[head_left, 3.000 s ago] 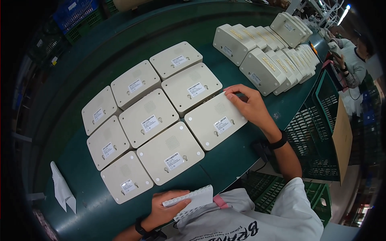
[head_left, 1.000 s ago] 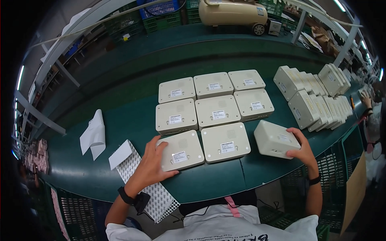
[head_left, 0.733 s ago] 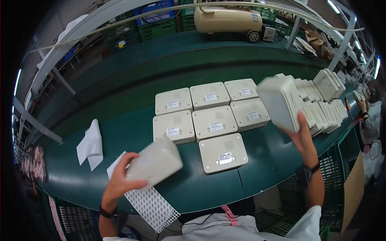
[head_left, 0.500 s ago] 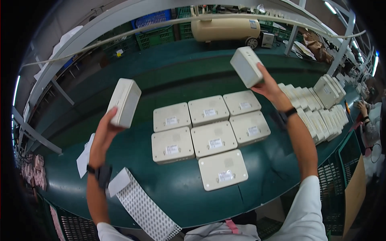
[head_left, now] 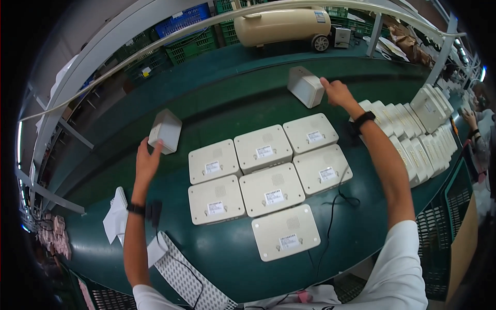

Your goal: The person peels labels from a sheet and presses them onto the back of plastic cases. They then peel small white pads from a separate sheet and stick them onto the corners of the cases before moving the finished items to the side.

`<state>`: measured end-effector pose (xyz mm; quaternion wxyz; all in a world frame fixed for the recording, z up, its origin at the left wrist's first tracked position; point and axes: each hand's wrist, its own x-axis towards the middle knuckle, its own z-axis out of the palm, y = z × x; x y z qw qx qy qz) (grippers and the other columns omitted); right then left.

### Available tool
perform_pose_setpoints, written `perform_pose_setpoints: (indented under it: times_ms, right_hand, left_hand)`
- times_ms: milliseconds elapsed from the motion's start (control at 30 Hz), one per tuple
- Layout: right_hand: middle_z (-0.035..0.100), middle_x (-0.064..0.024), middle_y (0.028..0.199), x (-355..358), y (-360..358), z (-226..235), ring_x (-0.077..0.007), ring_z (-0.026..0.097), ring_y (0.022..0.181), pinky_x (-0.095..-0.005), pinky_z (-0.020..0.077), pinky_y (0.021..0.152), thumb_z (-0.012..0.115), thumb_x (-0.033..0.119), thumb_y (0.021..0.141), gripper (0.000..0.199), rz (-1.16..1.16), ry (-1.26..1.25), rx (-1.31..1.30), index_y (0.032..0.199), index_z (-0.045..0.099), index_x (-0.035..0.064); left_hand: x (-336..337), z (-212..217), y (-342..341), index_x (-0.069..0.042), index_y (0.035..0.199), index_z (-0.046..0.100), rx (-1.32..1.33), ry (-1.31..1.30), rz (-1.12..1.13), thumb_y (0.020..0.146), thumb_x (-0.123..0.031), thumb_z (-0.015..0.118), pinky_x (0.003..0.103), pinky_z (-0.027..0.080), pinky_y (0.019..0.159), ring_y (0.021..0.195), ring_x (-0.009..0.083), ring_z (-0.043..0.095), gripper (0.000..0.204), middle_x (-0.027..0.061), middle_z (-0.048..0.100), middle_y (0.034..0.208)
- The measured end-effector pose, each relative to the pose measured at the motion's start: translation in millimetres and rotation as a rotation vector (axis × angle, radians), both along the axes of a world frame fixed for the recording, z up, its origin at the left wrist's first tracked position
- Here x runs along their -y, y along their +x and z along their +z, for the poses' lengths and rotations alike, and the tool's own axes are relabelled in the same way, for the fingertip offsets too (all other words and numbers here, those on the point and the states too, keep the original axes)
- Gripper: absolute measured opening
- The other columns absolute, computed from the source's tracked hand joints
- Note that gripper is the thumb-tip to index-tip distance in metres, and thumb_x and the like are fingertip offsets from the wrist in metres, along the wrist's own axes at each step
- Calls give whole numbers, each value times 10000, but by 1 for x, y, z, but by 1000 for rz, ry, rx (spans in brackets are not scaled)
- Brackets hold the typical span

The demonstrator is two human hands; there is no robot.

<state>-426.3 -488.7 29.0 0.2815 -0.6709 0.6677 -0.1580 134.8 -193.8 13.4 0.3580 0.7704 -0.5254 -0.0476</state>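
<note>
My left hand (head_left: 146,166) is beside an off-white plastic box (head_left: 166,131) tilted on its edge over the green strip beyond the worktop. Its fingers are spread, and the thumb overlaps the box's near edge. At right, my right hand (head_left: 339,95) reaches to a second box (head_left: 306,87), a fingertip at its near corner and no grip around it. Whether the boxes fully rest on the strip is hard to tell. Between my forearms lie several matching boxes face down in two rows, with holes and white labels, including a middle one (head_left: 272,190). A single flat panel (head_left: 285,232) lies nearest me.
Stacked off-white covers (head_left: 424,155) stand at right, near another person's hand (head_left: 469,119). A patterned sticker sheet (head_left: 191,274) and white papers (head_left: 116,219) lie at left. A black cable (head_left: 330,222) crosses the worktop. A metal rail (head_left: 217,20) spans the far side, before a beige tank (head_left: 281,27).
Both boxes have been lowered toward the far green strip, and my hands have loosened from around them. My view has shifted slightly; the cable now shows across the worktop.
</note>
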Motion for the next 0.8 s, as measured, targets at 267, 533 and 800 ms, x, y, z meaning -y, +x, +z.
perform_pose_setpoints:
  times_ms: [267,533,800]
  right_hand:
    - [519,-238,1386,-349,22,16,-409,513,1260,-451,447,1068,790,495,802,791,1032,-471,19,1385,523,31]
    - [423,-297,1418,-417,24,-6,-459,487,1237,-485,458,1027,832,506,726,886,966,-470,-178,1375,498,4]
    - [527,-201,1327,-371,29,29,-280,538,1226,-423,469,1004,857,437,728,870,775,-10,310,1377,477,-1]
  left_hand:
    - [-192,10,-229,18,1447,408,202,203,-867,798,-375,833,493,362,1137,1344,480,410,870,295,398,1467]
    - [-208,-33,-272,4,1490,336,38,123,-844,821,-312,819,485,396,1116,1328,490,427,884,289,271,1549]
    - [-261,3,-173,-6,1363,523,127,65,-566,834,-196,794,463,376,1122,1343,406,464,624,228,466,1465]
